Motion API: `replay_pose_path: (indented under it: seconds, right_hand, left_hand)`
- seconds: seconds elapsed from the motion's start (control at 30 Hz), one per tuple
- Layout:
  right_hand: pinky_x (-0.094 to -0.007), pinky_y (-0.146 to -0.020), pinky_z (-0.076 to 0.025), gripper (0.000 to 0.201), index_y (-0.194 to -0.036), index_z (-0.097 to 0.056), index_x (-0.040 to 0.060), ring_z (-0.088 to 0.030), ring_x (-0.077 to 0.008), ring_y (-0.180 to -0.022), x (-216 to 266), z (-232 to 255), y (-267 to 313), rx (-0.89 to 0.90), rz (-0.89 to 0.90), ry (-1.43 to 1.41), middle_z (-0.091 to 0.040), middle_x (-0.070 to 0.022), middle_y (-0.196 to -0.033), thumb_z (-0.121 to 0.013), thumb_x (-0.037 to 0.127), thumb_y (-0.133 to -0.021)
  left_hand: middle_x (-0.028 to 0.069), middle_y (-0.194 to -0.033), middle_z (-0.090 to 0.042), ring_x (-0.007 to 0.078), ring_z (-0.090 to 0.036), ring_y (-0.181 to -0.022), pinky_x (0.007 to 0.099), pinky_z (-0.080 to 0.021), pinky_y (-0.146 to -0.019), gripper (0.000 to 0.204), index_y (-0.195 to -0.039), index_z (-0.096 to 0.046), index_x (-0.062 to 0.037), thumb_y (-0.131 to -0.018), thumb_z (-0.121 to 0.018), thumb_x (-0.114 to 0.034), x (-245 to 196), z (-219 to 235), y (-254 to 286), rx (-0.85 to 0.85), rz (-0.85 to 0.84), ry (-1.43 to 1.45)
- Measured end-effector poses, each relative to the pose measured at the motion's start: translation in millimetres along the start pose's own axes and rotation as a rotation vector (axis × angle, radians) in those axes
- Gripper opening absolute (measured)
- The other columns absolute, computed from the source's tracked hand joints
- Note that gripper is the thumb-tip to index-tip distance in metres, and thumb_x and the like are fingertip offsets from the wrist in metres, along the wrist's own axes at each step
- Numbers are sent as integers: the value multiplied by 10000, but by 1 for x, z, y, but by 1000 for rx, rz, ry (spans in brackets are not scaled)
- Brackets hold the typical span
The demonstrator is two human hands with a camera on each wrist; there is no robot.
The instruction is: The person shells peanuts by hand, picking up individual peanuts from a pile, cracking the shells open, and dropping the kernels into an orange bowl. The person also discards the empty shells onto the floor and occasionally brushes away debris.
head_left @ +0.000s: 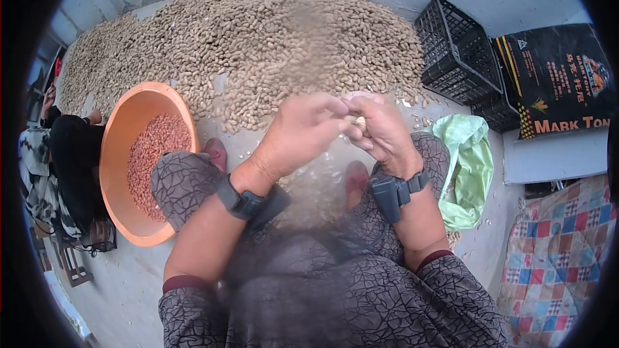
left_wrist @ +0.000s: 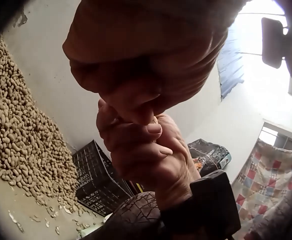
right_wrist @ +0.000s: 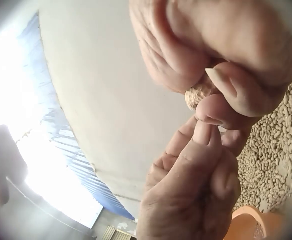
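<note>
Both hands meet fingertip to fingertip in front of the knees. My right hand (head_left: 387,130) grips a tan peanut in its shell (head_left: 360,123) in its curled fingers. In the right wrist view that peanut (right_wrist: 198,94) pokes out beside the thumb. The left hand (head_left: 298,130) comes in from the other side with bent fingers, its thumb tip (right_wrist: 203,134) against the right hand's fingertips. A small pale bit of peanut (left_wrist: 155,120) shows where the fingertips pinch together in the left wrist view; the rest is hidden by fingers.
Unshelled peanuts (head_left: 245,51) lie heaped along the wall. An orange basin (head_left: 111,174) with reddish kernels (head_left: 151,161) stands at the left, near another person (head_left: 61,167). A black crate (head_left: 451,58), a printed sack (head_left: 554,84) and a green bag (head_left: 474,154) are at the right.
</note>
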State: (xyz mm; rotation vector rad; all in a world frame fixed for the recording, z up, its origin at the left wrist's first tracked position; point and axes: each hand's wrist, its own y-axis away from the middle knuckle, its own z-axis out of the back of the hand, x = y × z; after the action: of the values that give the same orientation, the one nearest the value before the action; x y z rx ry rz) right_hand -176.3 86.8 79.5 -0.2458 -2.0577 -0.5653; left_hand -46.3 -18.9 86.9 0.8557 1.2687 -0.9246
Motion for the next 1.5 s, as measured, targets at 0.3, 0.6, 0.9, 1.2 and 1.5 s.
replay_pose_path:
  seconds: [0.3,0.6,0.9,1.2,1.5]
  right_hand:
    - [-161,-287,-288,183,-880,-556,-12,-436,-59,-422,-4,-9,-3,3,-69,-113,-545,-63,-673,-493,160,-890]
    - [-140,-356,-315,168,-927,-568,-19,-485,-45,-502,-1,-7,1,13,128,-21,-621,-104,-773,-567,136,-861]
    - [-177,-463,-385,126,-850,-626,18,-514,-42,-567,2,-13,8,-106,333,380,-614,-18,-732,-660,125,-793]
    - [-136,-412,-305,147,-900,-618,21,-463,-11,-512,4,-9,6,-12,298,293,-600,9,-697,-664,111,-793]
    - [-144,-413,-287,323,-1006,-574,0,-433,-2,-524,7,-18,10,119,149,239,-557,32,-711,-686,209,-786]
  left_hand:
    - [-1,-609,-576,8,-438,-505,172,-336,-431,163,-872,-640,-12,-883,-525,-126,4,7,-2,-115,-60,-212]
    - [2,-604,-549,39,-432,-430,167,-310,-369,156,-890,-597,-22,-909,-527,-161,1,8,-2,-230,195,330]
    - [27,-670,-577,36,-462,-478,141,-298,-377,171,-927,-560,-16,-931,-480,-167,1,13,0,-71,355,604]
    - [102,-843,-609,20,-474,-554,117,-301,-384,136,-994,-525,21,-907,-489,-77,2,17,2,187,258,931]
    - [-23,-750,-559,0,-399,-579,149,-314,-483,217,-1012,-621,-7,-877,-539,-155,-11,4,4,80,162,655]
